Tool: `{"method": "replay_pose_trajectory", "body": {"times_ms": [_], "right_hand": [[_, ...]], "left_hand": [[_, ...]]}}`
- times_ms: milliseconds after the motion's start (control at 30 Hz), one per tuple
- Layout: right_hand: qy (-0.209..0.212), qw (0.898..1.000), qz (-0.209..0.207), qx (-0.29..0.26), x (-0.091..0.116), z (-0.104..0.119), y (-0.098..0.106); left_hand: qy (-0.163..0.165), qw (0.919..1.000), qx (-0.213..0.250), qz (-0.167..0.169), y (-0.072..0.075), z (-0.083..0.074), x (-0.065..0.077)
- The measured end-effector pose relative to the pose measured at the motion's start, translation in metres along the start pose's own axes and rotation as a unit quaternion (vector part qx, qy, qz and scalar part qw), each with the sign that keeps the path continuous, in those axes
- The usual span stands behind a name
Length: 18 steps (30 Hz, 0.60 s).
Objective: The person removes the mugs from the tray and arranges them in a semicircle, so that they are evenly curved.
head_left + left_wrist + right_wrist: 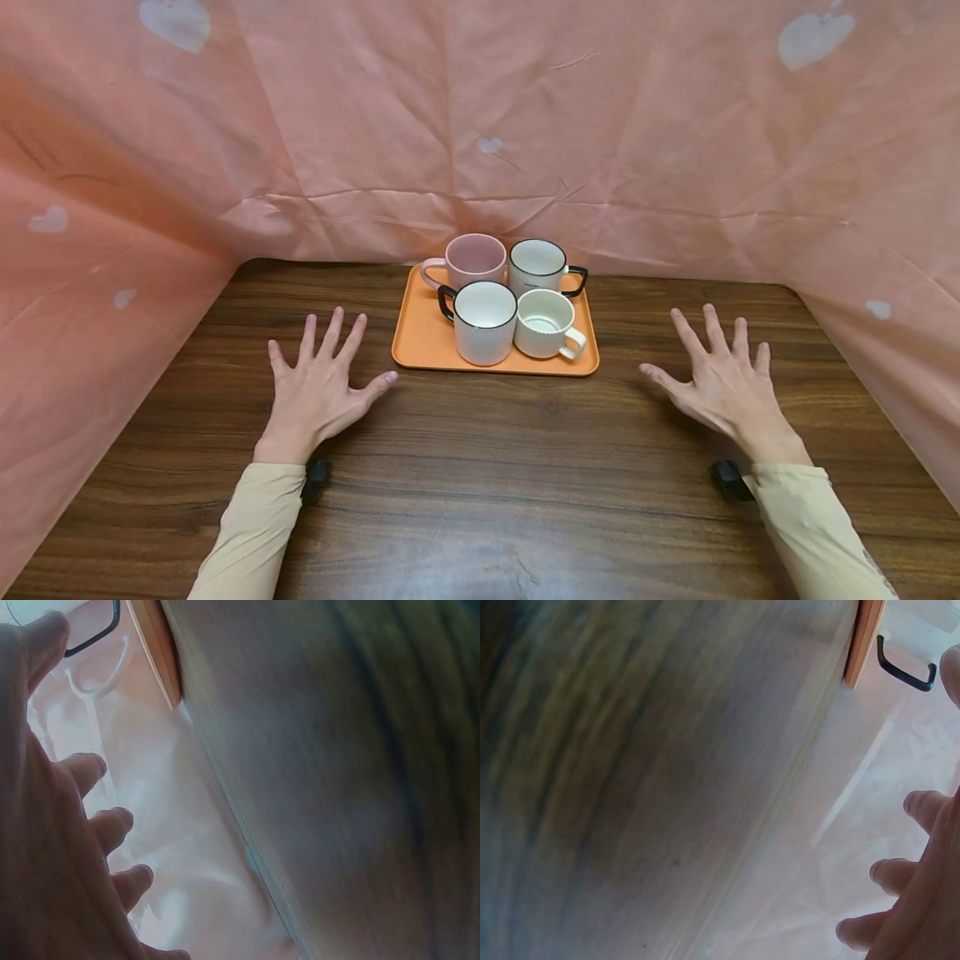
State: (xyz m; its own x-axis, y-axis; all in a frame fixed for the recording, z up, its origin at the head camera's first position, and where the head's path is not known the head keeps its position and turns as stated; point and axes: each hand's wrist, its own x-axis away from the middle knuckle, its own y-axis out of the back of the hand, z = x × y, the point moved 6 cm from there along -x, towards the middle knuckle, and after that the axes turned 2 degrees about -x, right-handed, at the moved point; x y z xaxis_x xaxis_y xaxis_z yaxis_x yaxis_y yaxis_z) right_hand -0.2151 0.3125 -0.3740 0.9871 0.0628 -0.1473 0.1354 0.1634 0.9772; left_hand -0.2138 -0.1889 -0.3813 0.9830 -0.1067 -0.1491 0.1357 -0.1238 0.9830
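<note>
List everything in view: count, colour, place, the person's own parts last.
Tray: 1, orange, on table's far side.
Pink mug: 1, pink, back left on tray.
Black-rimmed mugs: 2, white, front left and back right on tray.
Cup: 1, cream, front right on tray.
Table: 1, brown, under tray.
Cloth: 1+, pink, behind and beside table.
Hearts: 6+, white, on cloth.
Wrist devices: 2, black, one per wrist.
Sleeves: 2, beige, on forearms.
Left grip: 1, bare, left of tray.
Right grip: 1, bare, right of tray.

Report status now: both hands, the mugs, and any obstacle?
Left hand, right hand: fingers spread, holding nothing. Four mugs upright on orange tray. Front mugs partly hide rear mugs.
</note>
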Motion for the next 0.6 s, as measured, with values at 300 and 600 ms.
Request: {"method": "replay_pose_trajectory", "body": {"times_ms": [300, 600], "right_hand": [[-0.002, 1.0, -0.003, -0.004, 0.0019, 0.0004, -0.0004], [-0.006, 0.999, 0.016, -0.045, 0.0019, 0.0012, -0.0027]], "left_hand": [[-0.002, 1.0, -0.001, -0.001, 0.0006, -0.0006, -0.0008], [-0.012, 0.9998, 0.019, -0.002, -0.0004, -0.0043, -0.0054]]}}
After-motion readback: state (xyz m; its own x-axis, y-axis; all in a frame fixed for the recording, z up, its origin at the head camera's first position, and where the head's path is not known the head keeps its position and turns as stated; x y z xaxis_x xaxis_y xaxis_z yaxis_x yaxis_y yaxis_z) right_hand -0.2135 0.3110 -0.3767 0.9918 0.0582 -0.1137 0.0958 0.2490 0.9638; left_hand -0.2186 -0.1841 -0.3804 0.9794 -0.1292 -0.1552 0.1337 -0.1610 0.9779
